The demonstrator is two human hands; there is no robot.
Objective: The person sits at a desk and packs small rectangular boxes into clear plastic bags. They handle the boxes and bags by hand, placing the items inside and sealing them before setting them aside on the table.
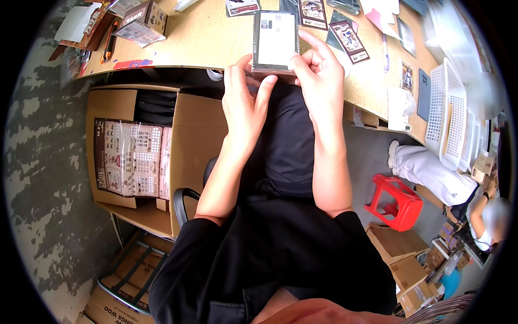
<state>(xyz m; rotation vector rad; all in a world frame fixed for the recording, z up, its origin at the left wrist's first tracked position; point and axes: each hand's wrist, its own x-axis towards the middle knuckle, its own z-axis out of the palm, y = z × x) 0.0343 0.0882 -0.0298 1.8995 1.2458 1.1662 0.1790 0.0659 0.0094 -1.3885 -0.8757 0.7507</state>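
Note:
A flat rectangular packet (pixel 276 40), with a white face and a dark, serrated-looking border, lies at the front edge of the wooden table (pixel 194 36). It seems to rest on a stack or small box whose front side shows beneath. My left hand (pixel 247 91) is at its lower left corner, fingertips partly hidden behind it. My right hand (pixel 319 69) holds its right side, thumb on the white face and forefinger along the edge. Printed cards (pixel 350 42) in dark red and cream lie to the right, near dark sleeves.
A small printed box (pixel 141 22) and an orange cutter (pixel 109 42) are at the table's left. White perforated baskets (pixel 439 109) stand at the right. An open carton (pixel 198 121) stands below left, a red plastic stool (pixel 394 202) at right. Another person (pixel 437 178) sits beyond.

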